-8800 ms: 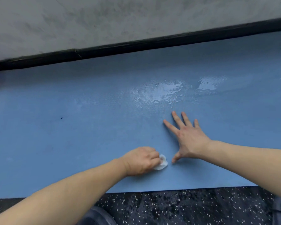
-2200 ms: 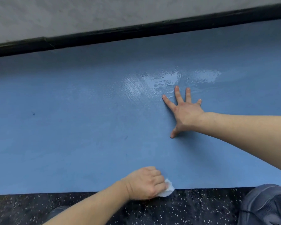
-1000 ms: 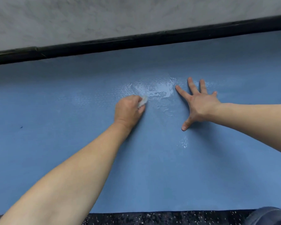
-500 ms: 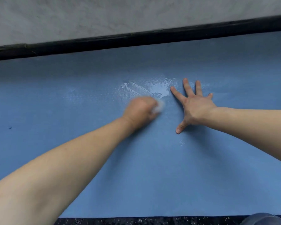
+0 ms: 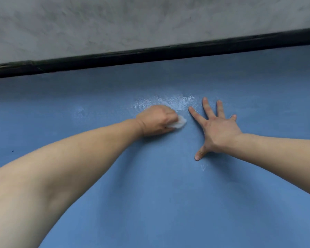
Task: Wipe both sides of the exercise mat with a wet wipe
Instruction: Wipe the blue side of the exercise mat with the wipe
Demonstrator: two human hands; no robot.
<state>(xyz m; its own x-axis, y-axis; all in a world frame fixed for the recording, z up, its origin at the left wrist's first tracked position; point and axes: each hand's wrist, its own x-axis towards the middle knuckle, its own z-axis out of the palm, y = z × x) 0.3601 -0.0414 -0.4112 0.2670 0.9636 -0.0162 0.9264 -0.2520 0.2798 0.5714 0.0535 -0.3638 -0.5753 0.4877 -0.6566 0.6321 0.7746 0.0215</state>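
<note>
Where the fist curls over it, most of the wet wipe (image 5: 179, 122) hidden, only a white wad poking out at the knuckles. Left hand (image 5: 155, 120) clenched round that wad, pressed down on the exercise mat (image 5: 159, 203). Right hand (image 5: 216, 129) flat on the mat just beside, fingers spread and straight, holding nothing. Both forearms cut off by the frame edges. Wet sheen (image 5: 170, 102) beyond the fingertips, blurred at its margins. Mat's near, left and right edges out of view; far edge against a black baseboard (image 5: 150, 54) under a grey wall (image 5: 132, 22). Broad bare mat nearer the body.
</note>
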